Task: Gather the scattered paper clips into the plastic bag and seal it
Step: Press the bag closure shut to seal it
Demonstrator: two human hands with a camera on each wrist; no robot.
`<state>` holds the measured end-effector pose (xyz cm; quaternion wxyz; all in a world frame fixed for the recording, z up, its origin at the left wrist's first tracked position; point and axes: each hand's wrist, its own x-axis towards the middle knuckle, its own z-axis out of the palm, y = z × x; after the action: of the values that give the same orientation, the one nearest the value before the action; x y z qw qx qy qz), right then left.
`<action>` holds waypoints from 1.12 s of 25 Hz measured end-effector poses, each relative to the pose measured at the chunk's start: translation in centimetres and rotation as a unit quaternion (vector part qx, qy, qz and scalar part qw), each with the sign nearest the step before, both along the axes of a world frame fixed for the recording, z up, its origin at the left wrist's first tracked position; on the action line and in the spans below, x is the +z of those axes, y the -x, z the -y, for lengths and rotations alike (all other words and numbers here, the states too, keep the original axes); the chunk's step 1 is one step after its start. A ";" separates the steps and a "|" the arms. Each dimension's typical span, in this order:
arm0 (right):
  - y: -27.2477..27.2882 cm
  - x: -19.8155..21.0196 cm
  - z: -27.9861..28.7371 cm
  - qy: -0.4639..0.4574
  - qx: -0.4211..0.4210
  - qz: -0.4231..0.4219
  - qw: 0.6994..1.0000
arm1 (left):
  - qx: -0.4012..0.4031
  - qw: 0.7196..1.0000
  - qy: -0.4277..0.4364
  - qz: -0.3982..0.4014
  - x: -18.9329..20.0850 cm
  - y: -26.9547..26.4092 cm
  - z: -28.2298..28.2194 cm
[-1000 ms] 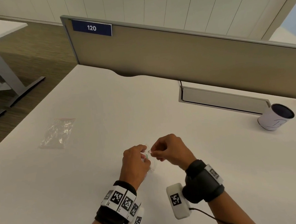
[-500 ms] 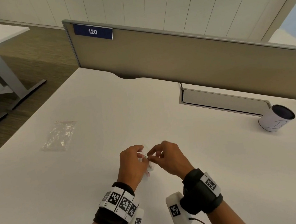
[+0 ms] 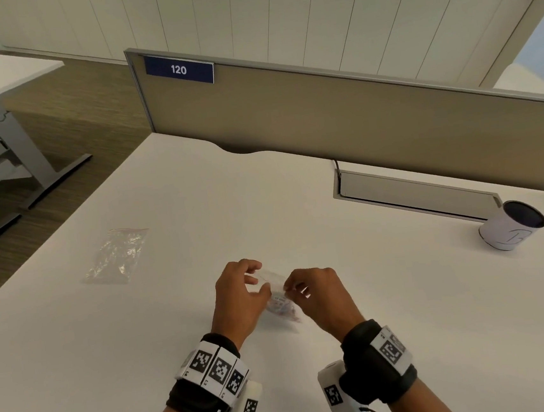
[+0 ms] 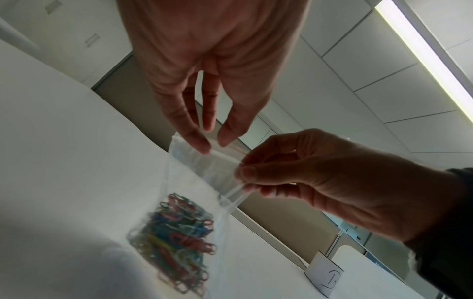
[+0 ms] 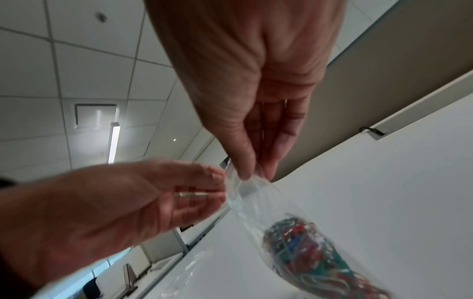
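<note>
A: Status on the plastic bag [image 4: 202,182]?

B: Held up over the desk [image 3: 339,299], near the front edge, about mid-width. Its lower end hangs down by the desk top; can't tell if it touches.

A: Paper clips?

B: Paper clips [image 4: 176,236] are inside, a mixed-colour clump at the bottom of the bag. Red, blue, green, yellow.

A: Hands?

B: Right hand [image 4: 332,182] pinches one top corner between thumb and forefinger. Left hand [image 4: 212,66] has fingertips [image 4: 197,141] closed on the top strip at the other end. Both grip the bag's mouth.

A: Sealed?

B: Can't tell. The strip is blurred in both wrist views.

A: Anything else on the desk?

B: A second clear bag [image 3: 117,255] lies flat toward the left edge, well apart from the hands. A white cup [image 3: 512,229] with a dark inside stands near the right edge, just beside the cable tray flap [image 3: 412,192]. A divider panel [image 3: 321,114] runs along the back edge, with a "120" label [image 3: 178,69].
</note>
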<state>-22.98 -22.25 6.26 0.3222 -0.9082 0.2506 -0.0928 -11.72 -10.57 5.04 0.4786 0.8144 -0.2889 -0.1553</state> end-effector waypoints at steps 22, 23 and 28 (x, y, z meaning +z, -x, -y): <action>3.2 4.3 4.7 -0.325 -0.037 0.204 0.923 | -0.160 0.949 0.156 -0.221 4.0 -1.0 2.5; 3.2 4.3 4.6 -0.321 -0.036 0.195 0.926 | -0.161 0.949 0.153 -0.222 4.0 -1.0 2.5; 2.8 4.1 4.3 -0.283 -0.036 0.172 0.943 | -0.157 0.951 0.152 -0.220 3.9 -1.1 2.5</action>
<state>-25.82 -26.59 10.37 0.6009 -0.7398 0.2401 -0.1844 -10.66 -13.07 8.92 0.6180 0.6221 -0.3207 -0.3581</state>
